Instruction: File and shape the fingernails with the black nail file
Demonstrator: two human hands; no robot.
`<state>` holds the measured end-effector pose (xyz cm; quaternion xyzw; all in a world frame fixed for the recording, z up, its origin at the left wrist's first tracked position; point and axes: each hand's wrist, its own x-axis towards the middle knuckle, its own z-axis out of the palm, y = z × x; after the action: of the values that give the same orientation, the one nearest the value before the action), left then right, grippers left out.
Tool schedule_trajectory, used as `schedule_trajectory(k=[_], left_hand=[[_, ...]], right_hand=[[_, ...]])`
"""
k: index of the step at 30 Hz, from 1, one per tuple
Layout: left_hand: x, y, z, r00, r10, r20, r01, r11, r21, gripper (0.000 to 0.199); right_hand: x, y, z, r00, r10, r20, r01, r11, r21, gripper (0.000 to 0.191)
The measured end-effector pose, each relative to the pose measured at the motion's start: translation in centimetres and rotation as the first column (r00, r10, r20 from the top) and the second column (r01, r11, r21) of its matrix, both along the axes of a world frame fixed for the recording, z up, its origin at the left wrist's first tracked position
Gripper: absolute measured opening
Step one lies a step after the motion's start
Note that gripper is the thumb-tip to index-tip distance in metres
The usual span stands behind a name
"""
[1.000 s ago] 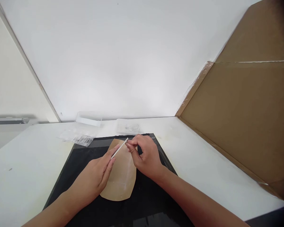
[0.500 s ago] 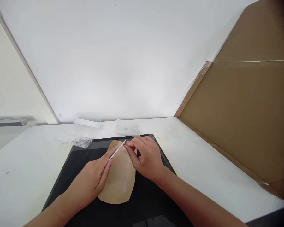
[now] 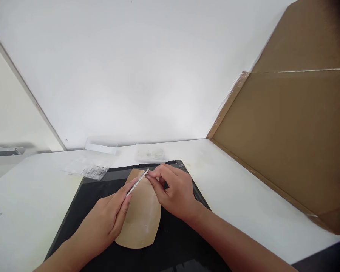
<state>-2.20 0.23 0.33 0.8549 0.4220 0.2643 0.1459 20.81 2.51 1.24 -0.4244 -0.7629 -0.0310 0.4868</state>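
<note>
Behind left grip [image 3: 107,215] clamping strip [image 3: 137,182] and right grip [image 3: 177,190] pinched, a packet [image 3: 140,155] holds bits [image 3: 158,153]

Our left hand [image 3: 110,215] has a thin, straight white piece [image 3: 137,182] in its grip. Our right hand [image 3: 175,190] has its thumb and finger close together at the far end; we can't tell if it pinches anything. Below them, a tan sheet with curved sides [image 3: 143,223] lies on a big black mat [image 3: 92,192] on the white bench [image 3: 243,200]. A brown cardboard sheet [image 3: 286,121] stands at our right.
</note>
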Motion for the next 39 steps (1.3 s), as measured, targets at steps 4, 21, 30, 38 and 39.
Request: schedule_trajectory(k=[4,21,30,38,39], left_hand=[[0.0,0.1,-0.1,1.0,-0.008,-0.02,0.009,0.999,0.031,0.054],[-0.1,0.6,-0.7,1.0,-0.011,-0.027,0.014,0.994,0.108,0.055],[-0.2,0.7,-1.0,0.999,-0.024,-0.031,0.026,0.997,0.071,0.056],[-0.4,0.9,-1.4,0.999,-0.016,-0.038,0.021,0.988,0.15,0.054],[-0.4,0.9,-1.4,0.999,-0.017,-0.041,0.024,0.987,0.161,0.053]], right_hand=[[0.0,0.1,-0.2,0.999,0.023,-0.034,-0.025,0.999,-0.035,0.019],[0.6,0.4,0.4,0.993,0.117,0.001,-0.116,0.986,-0.117,0.016],[0.4,0.6,0.4,0.989,0.148,-0.024,-0.15,0.978,-0.146,0.016],[0.2,0.8,-0.2,0.995,0.097,-0.015,-0.098,0.991,-0.089,0.014],[0.2,0.8,-0.3,0.997,0.081,-0.02,-0.082,0.994,-0.076,0.015]])
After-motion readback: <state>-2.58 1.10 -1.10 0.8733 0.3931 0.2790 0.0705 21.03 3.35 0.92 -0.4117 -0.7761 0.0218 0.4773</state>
